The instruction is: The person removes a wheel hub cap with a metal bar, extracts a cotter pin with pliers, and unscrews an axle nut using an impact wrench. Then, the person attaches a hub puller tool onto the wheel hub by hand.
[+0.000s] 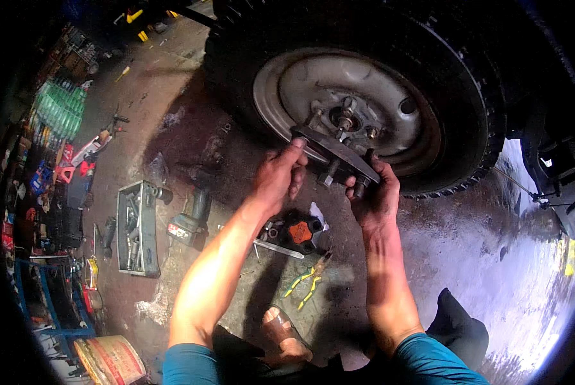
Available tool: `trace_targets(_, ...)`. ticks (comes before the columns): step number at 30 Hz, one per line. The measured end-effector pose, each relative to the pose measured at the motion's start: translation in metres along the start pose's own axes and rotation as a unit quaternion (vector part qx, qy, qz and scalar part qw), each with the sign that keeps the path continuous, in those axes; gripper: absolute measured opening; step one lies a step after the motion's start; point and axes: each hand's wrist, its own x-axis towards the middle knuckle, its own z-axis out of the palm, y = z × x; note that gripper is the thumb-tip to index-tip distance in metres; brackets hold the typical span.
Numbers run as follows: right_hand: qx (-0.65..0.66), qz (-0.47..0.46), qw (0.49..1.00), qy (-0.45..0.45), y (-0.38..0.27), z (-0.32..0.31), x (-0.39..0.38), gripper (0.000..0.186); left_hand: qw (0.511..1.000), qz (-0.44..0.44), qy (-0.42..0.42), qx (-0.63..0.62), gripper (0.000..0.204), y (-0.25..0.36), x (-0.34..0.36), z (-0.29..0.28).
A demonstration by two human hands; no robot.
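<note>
Both hands grip a dark metal bar with bolts through it (340, 153), which looks like a puller, in front of a wheel. My left hand (278, 173) pinches its left end between thumb and fingers. Its right end is in my right hand (376, 196), whose fingers wrap round the end near a bolt. Behind the bar is the pale steel rim (364, 80) of a large black tyre (457, 83), with the hub (345, 119) and studs showing. The bar covers the rim's lower edge; whether it touches the wheel I cannot tell.
On the floor below lie yellow-green pliers (308, 281), a black cap with an orange centre (299, 232) and a cordless power tool (191, 218). A grey tray of sockets (138, 230) stands left of them. Green bottles (61, 108) and tools line the far left; a round tub (111, 360) stands lower left.
</note>
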Motion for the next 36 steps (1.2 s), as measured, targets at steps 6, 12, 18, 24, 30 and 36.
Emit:
trace_targets(6,-0.015,-0.005,1.000,-0.026,-0.009,-0.009,0.014,0.023,0.995,-0.021,0.042,0.093,0.032,0.006,0.001,0.009)
trace_targets(12,-0.018,0.020,0.997,-0.079,-0.009,-0.008,0.017,0.020,0.808,0.293,0.280,0.427,0.028,-0.019,0.003,0.026)
trace_targets(18,-0.023,0.015,0.997,-0.077,-0.012,-0.007,0.022,0.018,0.980,0.025,0.119,-0.156,0.017,-0.011,-0.009,0.035)
trace_targets(24,-0.030,0.033,0.995,-0.088,-0.009,-0.006,0.016,0.016,0.872,0.391,0.253,0.149,0.007,-0.042,0.008,0.034)
trace_targets(30,-0.021,0.037,0.996,-0.073,-0.014,-0.009,0.020,0.018,0.930,0.109,0.139,-0.323,0.009,-0.029,-0.001,0.044)
trace_targets(36,-0.037,0.030,0.995,-0.084,-0.014,-0.003,0.014,0.018,0.878,0.398,0.256,0.065,0.010,-0.047,0.017,0.035)
